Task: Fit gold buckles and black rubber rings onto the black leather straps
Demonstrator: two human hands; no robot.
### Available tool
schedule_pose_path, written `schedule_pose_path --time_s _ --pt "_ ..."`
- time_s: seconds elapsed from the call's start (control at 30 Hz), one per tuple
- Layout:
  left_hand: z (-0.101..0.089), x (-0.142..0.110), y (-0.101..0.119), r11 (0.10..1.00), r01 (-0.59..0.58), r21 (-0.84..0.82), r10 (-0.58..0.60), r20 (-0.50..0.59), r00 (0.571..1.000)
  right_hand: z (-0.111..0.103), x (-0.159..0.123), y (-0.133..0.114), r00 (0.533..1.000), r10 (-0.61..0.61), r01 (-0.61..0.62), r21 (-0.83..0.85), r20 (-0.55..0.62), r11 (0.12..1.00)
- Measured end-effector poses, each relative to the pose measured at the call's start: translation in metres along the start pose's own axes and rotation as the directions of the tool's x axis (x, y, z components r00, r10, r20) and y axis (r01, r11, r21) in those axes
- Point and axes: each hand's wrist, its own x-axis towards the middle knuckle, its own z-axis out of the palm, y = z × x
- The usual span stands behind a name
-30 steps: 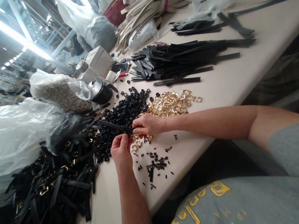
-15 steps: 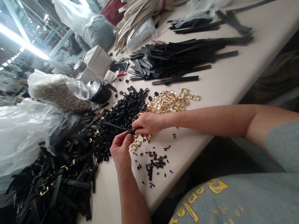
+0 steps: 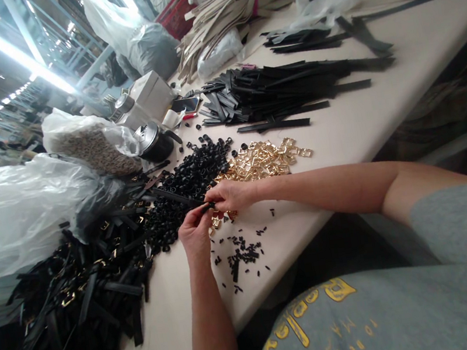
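My left hand [image 3: 195, 232] and my right hand [image 3: 231, 195] meet over the table edge, both pinched on one thin black strap [image 3: 175, 198] that runs up and left from my fingertips. A few gold buckles [image 3: 216, 221] lie just under my hands. Behind them spreads a heap of small black rings [image 3: 190, 179], with a pile of gold buckles [image 3: 264, 160] to its right. Tiny black scraps [image 3: 239, 254] are scattered on the table [image 3: 341, 128] in front of my left hand.
A large heap of black straps with gold buckles [image 3: 70, 295] fills the left. Clear plastic bags [image 3: 8, 210] lie behind it. A stack of cut black strips [image 3: 282, 87], a dark pot [image 3: 155, 143], white boxes [image 3: 152, 93] and beige strap bundles [image 3: 225, 10] sit farther back.
My left hand has shifted slightly right and closer to my right hand along the strap. The piles are unchanged.
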Motion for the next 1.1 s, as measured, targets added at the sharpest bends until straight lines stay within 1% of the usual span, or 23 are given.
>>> schedule_pose_path --time_s 0.13,0.27,0.33,0.4,0.47,0.53,0.63,0.7,0.83,0.97,1.03,1.1 --pt "0.001 0.001 -0.003 1.0 -0.006 0.005 0.006 0.001 1.0 -0.001 -0.002 -0.001 1.0 -0.015 0.015 0.041 -0.008 0.999" --pt "0.002 -0.001 -0.002 0.999 -0.045 0.001 0.045 0.02 0.999 -0.001 -0.001 -0.001 0.997 0.034 -0.022 0.18 -0.067 0.983" --pt "0.002 -0.001 0.0 0.999 -0.025 -0.041 0.026 0.023 0.999 -0.001 0.0 -0.001 0.994 0.053 -0.032 0.216 -0.093 0.976" --pt "-0.001 0.002 0.002 0.991 0.036 -0.126 -0.035 0.005 0.999 -0.001 0.001 -0.002 0.992 0.049 -0.023 0.215 -0.118 0.976" --pt "-0.005 0.007 0.002 0.968 0.099 -0.231 -0.11 -0.034 0.993 -0.002 0.0 -0.005 0.991 0.041 -0.017 0.191 -0.125 0.981" --pt "-0.008 0.013 0.001 0.941 0.13 -0.312 -0.164 -0.083 0.983 -0.003 -0.002 -0.007 0.992 0.034 -0.018 0.137 -0.119 0.99" --pt "-0.01 0.017 -0.001 0.926 0.119 -0.359 -0.177 -0.134 0.975 -0.003 -0.003 -0.01 0.991 0.018 -0.016 0.015 -0.134 1.0" --pt "-0.008 0.016 -0.001 0.921 0.113 -0.373 -0.175 -0.135 0.975 -0.002 -0.003 -0.01 0.986 -0.004 -0.008 -0.071 -0.165 0.997" --pt "-0.003 0.011 0.001 0.919 0.13 -0.372 -0.184 -0.113 0.976 -0.001 -0.002 -0.008 0.977 -0.041 0.002 -0.18 -0.211 0.984" --pt "-0.001 0.008 0.001 0.942 0.108 -0.318 -0.147 -0.103 0.984 -0.001 -0.002 -0.01 0.972 -0.032 -0.025 -0.24 -0.234 0.971" --pt "-0.001 0.009 0.0 0.955 0.098 -0.281 -0.129 -0.097 0.987 -0.001 -0.003 -0.011 0.975 -0.024 -0.03 -0.242 -0.219 0.97" --pt "-0.001 0.009 -0.002 0.964 0.105 -0.243 -0.129 -0.088 0.988 -0.003 -0.004 -0.011 0.984 -0.021 -0.016 -0.203 -0.18 0.979"
